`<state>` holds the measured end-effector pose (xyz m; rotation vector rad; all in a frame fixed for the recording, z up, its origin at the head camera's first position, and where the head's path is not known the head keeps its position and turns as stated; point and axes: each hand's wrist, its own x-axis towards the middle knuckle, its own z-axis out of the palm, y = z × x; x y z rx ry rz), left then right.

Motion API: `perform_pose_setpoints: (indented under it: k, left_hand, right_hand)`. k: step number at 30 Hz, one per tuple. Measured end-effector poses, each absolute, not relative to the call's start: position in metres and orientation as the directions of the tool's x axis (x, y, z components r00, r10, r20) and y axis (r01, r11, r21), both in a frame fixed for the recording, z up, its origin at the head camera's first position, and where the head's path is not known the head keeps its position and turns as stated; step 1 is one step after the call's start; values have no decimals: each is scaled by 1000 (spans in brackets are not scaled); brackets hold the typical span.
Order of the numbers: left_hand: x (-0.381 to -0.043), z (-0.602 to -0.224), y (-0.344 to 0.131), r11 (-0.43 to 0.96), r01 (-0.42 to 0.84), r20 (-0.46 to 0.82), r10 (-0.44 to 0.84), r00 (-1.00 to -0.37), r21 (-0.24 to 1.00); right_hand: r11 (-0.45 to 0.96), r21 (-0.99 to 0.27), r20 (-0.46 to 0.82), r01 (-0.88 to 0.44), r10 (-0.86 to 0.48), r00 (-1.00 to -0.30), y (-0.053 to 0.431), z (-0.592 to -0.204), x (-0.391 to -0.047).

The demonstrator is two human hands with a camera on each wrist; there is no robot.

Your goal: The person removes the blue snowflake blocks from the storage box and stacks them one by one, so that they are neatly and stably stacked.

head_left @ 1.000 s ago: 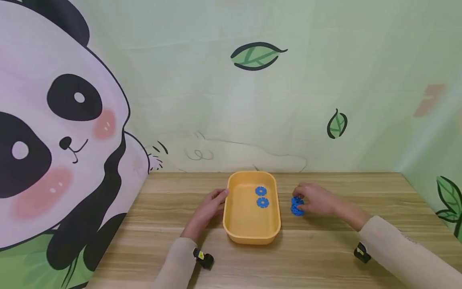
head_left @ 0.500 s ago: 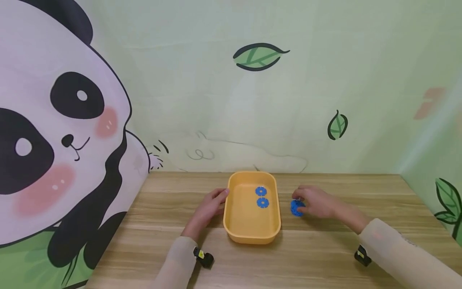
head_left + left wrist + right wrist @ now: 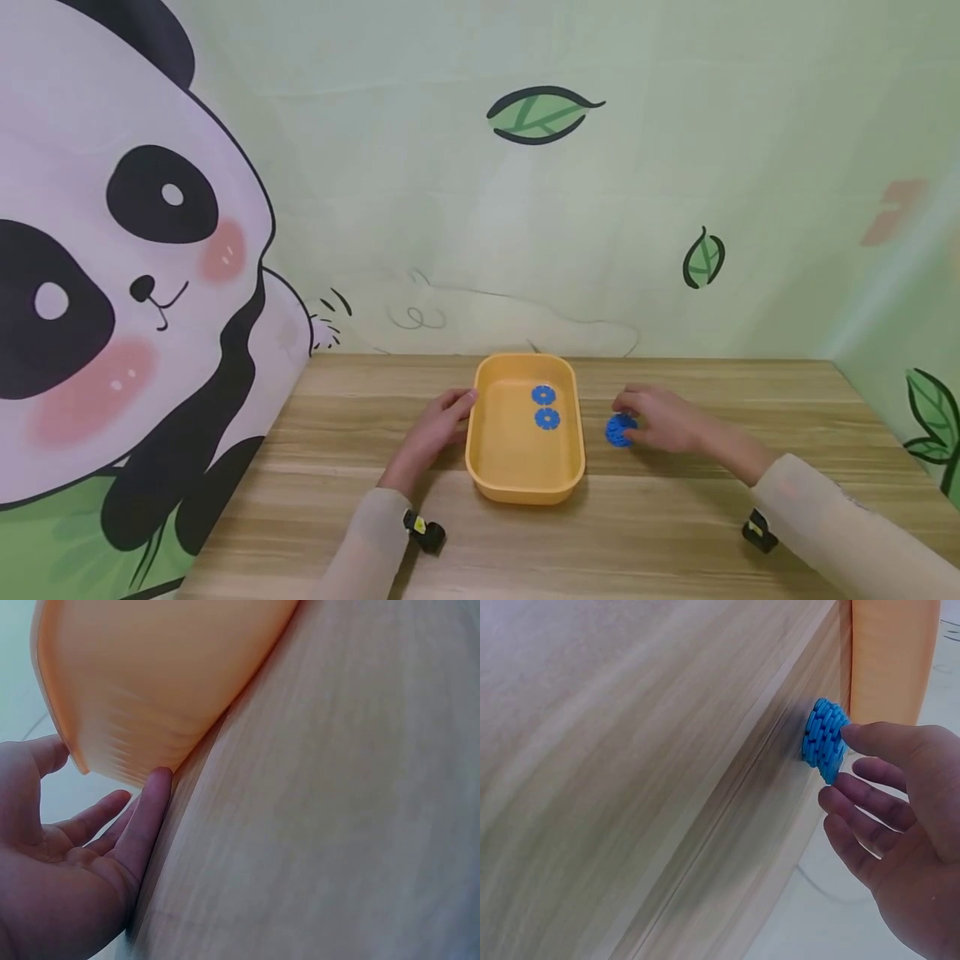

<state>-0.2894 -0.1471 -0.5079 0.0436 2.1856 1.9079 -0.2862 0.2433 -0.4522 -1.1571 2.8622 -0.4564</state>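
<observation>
A yellow plastic tray [image 3: 525, 462] stands on the wooden table, with two blue snowflake discs [image 3: 547, 418] lying flat in its right half. At its left side rests my left hand [image 3: 438, 427], the thumb at the rim and the relaxed fingers [image 3: 154, 791] against the outer wall. Right of the tray is a stack of blue snowflake discs [image 3: 619, 431], several deep and leaning slightly in the right wrist view. My right hand [image 3: 663, 421] pinches this stack near its top between thumb [image 3: 870, 741] and fingertips. Part of the stack is hidden by the hand in the head view.
The wooden table [image 3: 525, 550] meets a green cloth backdrop [image 3: 420, 183] just behind the tray. A printed panda [image 3: 150, 275] fills the left side. Small black cameras sit on both wrists, one of them the right wrist camera [image 3: 759, 532].
The right fingers have shifted slightly, and the stack of discs, which looked taller and uneven one second ago, now looks compact and round. The left hand and tray keep their places.
</observation>
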Motion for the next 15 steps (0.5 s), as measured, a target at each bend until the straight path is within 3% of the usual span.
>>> perform_pose_setpoints:
  k: [15]
  left_hand:
    - [-289,-505,-148,138,-136,-161,188,-969,981]
  right_hand:
    - [724,-248,-64,-643,-675,-735,238,-451,-290]
